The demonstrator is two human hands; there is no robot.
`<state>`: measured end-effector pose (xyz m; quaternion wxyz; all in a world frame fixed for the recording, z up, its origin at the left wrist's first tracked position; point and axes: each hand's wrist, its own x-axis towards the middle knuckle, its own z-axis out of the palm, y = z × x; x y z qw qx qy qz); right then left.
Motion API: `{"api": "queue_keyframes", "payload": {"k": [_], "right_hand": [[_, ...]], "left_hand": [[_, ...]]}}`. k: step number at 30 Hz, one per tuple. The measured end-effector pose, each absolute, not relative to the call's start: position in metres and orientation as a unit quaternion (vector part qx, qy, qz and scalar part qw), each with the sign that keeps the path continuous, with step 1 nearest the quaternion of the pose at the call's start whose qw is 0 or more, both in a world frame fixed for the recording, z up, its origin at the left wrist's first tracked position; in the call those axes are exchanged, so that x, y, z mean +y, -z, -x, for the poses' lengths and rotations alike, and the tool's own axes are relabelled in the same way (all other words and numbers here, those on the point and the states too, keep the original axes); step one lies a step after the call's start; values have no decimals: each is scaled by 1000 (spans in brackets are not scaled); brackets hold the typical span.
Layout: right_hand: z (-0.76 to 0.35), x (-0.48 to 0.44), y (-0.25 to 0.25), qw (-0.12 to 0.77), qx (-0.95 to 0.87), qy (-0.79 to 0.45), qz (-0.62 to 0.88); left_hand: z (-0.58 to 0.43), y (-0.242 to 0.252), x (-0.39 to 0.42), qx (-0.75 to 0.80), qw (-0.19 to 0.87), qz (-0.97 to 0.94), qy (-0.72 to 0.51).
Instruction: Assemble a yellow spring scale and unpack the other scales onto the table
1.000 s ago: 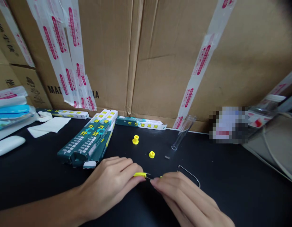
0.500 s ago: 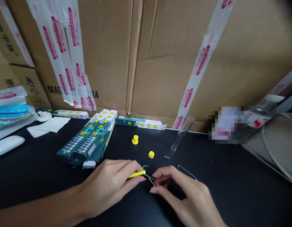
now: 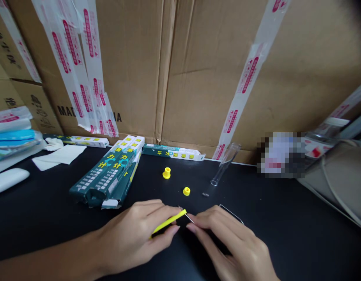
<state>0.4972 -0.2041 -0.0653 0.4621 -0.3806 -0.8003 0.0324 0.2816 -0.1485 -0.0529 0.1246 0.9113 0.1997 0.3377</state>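
Observation:
My left hand (image 3: 139,230) is closed around a yellow plastic strip (image 3: 168,223), its end sticking out past the fingertips. Thumb and forefinger of my right hand (image 3: 233,238) pinch a thin metal wire hook (image 3: 189,218), which meets the strip's tip; most of the hook is hidden by my fingers. Beyond my hands stand two yellow plugs, one flanged (image 3: 167,173) and one smaller (image 3: 186,191). A small spring (image 3: 205,194) lies below a clear tube (image 3: 225,164). Another bent metal wire (image 3: 232,214) rests just behind my right hand.
Green and white printed boxes (image 3: 107,171) lie at the left, with a further box (image 3: 173,152) against the large cardboard carton (image 3: 133,70). White paper (image 3: 59,157) and a white rounded case (image 3: 11,180) are at the far left. A grey item with a cable (image 3: 338,179) sits right.
My right fingers have closed in over the wire hook, hiding its bent loop. The yellow strip has tilted, and more of it shows in my left hand.

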Motion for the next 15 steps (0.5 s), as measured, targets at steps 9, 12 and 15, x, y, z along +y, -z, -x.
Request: {"api": "queue_keyframes", "payload": {"k": [9, 12, 15], "right_hand": [[-496, -207, 65, 402, -771, -76, 489], [-496, -206, 66, 406, -778, -41, 477], [-495, -206, 64, 393, -815, 54, 421]], "left_hand": [[-280, 57, -149, 196, 105, -931, -289], [-280, 57, -149, 197, 99, -929, -297], [-280, 57, -150, 188, 95, -926, -314]]}}
